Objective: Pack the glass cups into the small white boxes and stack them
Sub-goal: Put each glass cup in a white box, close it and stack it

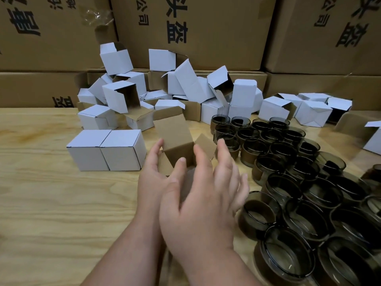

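Observation:
A small box (175,139) stands open in front of me, its brown inner flaps up. My left hand (152,178) touches its left side with straight fingers. In front of the box's opening my right hand (206,195) is spread with relaxed fingers; whether a cup sits inside is hidden. Two closed white boxes (107,149) sit side by side to the left. Several smoky dark glass cups (288,172) with brown paper sleeves crowd the table's right side.
A heap of empty open white boxes (156,93) lies behind, along a wall of big printed brown cartons (195,27). More open white boxes (305,108) sit at the back right. The wooden table (51,203) is bare at the left front.

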